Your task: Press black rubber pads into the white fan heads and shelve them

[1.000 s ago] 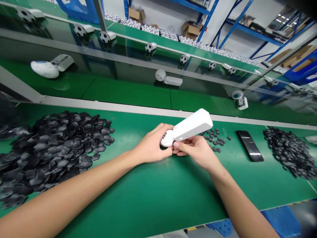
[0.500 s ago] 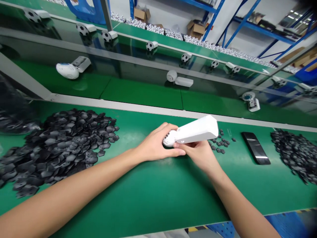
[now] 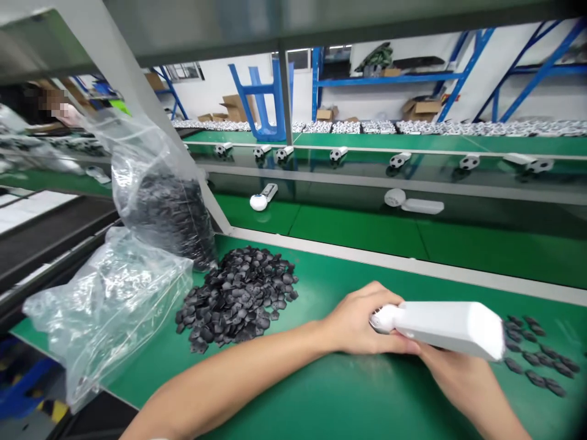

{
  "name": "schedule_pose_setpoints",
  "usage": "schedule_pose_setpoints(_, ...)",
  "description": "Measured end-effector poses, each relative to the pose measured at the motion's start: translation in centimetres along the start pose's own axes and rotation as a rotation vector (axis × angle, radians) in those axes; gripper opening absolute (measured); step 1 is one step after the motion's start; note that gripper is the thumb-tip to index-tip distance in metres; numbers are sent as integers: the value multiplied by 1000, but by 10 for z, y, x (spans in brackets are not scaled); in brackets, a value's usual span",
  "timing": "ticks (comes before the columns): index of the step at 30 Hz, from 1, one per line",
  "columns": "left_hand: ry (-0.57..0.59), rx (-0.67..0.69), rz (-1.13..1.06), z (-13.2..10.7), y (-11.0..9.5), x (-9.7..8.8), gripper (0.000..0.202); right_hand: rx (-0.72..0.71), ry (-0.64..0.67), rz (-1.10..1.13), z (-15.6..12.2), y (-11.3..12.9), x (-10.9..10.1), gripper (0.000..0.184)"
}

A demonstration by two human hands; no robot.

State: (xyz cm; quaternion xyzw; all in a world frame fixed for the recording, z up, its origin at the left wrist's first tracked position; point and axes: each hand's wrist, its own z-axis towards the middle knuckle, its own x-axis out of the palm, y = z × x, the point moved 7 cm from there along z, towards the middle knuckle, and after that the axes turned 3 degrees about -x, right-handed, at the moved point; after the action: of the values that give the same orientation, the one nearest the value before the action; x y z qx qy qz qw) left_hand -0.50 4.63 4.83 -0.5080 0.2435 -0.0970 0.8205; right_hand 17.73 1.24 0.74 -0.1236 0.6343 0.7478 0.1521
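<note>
A white device with a rounded head and a long blocky handle [image 3: 452, 327] is held between my two hands, low at the right of the view. My left hand [image 3: 360, 321] wraps round the rounded head, its thumb stretched toward the handle. From below, my right hand [image 3: 463, 373] grips the device near the joint of head and handle; most of its fingers are hidden behind the handle. Small dark pieces [image 3: 534, 351] lie just right of the handle. Left of my left hand spreads a heap of black five-sided plates [image 3: 243, 293].
At left stand a clear bag full of black pieces [image 3: 169, 208] and a crumpled clear bag [image 3: 114, 305]. A metal post [image 3: 132, 91] rises there. Beyond the pale ledge [image 3: 348, 260], similar white devices [image 3: 424, 206] lie on the green conveyor. Football-patterned ones [image 3: 338, 153] line the far side.
My view has swung left and up, so the bench things appear farther right and lower. The clear bags have come into view; the black phone has left it. Both hands still hold the white device.
</note>
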Motion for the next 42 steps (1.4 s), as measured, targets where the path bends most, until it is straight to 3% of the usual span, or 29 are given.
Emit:
schedule_pose_setpoints(6, -4, 82, 57, -2, -20, -5, 45, -234, 34, 48, 5, 42, 8, 23)
schedule_pose_setpoints(12, 61, 157, 165, 1, -42, -7, 33, -112, 66, 228, 5, 56, 13, 40)
schedule_pose_setpoints(15, 87, 164, 242, -3, -46, -8, 33, -97, 76, 267, 5, 59, 15, 37)
schedule_pose_setpoints(17, 74, 84, 256, -5, -41, -10, 31, -93, 69, 283, 10, 60, 14, 36)
schedule_pose_setpoints(21, 93, -311, 108, 4, -15, 3, 49, 39, -52, 429, 21, 51, -6, 43)
schedule_pose_setpoints(24, 51, -483, 164, 53, 0, 1, 45, 47, -126, 422, 30, 41, -31, 49)
schedule_pose_setpoints(26, -37, -557, 247, 103, 13, -23, 42, 35, -97, 355, 39, 32, -45, 52)
schedule_pose_setpoints(29, -156, -654, 414, 167, 33, -73, 38, -46, 7, 56, 63, 26, -64, 55)
schedule_pose_setpoints(32, -254, -697, 589, 194, 45, -113, 39, -114, 136, -167, 110, 24, -86, 42)
schedule_pose_setpoints(34, -343, -678, 684, 189, 46, -135, 42, -117, 146, -312, 159, 18, -107, 35)
schedule_pose_setpoints(37, -535, -659, 785, 160, 42, -175, 48, -45, 87, -478, 244, 0, -134, 51)
schedule_pose_setpoints(40, -756, -743, 800, 125, 39, -222, 50, 29, 67, -613, 311, -19, -140, 80)
schedule_pose_setpoints(42, -869, -793, 754, 111, 39, -248, 46, 46, 90, -669, 338, -28, -135, 90)
